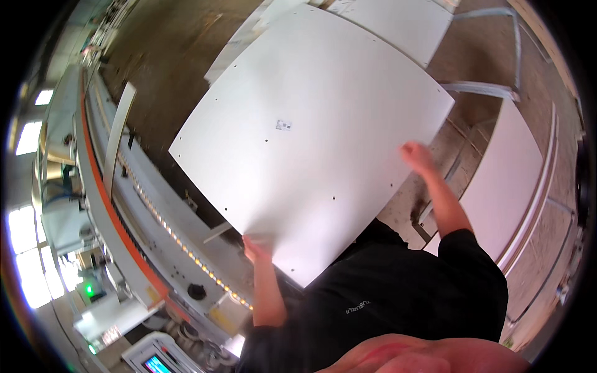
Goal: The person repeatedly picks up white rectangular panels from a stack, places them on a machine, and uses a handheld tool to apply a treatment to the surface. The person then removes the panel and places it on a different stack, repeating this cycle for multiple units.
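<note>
A large white panel (348,118) with small dark holes near its edges and a printed label (283,125) spreads out in front of me. At its near left edge, my left hand (256,250) is closed around the board, its fingertips partly smeared by motion. My right hand (418,158) is over the panel's right edge, fingers curled in and slightly blurred. What lies inside those fingers, if anything, is hidden.
A long machine with an orange stripe (93,171) and a row of rollers (163,222) runs along the left. A control screen (157,364) is at lower left. More white boards (398,25) lie beyond the panel, others (507,168) at right beside metal frames (479,89).
</note>
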{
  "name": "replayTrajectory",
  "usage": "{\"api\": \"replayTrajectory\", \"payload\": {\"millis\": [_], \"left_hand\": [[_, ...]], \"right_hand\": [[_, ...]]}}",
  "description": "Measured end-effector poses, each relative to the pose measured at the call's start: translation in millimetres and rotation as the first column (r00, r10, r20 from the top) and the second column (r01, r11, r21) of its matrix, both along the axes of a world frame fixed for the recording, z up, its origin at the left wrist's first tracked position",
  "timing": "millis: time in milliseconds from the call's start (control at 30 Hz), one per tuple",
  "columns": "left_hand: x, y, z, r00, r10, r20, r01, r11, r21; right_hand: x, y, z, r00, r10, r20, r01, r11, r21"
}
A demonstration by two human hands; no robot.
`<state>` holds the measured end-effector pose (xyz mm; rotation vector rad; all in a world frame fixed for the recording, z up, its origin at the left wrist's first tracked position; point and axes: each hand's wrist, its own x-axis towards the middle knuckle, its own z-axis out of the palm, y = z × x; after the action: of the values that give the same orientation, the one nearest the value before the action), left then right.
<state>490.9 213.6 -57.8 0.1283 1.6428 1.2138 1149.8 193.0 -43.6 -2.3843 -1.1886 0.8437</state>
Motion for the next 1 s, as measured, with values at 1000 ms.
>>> {"api": "replayTrajectory", "payload": {"millis": [1000], "left_hand": [[-237.8, -437.0, 41.5, 0.631, 0.230, -0.741, -0.522, 0.832, -0.187]], "right_hand": [[3.9, -40.2, -135.9, 0.968, -0.249, 0.014, 0.247, 0.954, -0.167]]}}
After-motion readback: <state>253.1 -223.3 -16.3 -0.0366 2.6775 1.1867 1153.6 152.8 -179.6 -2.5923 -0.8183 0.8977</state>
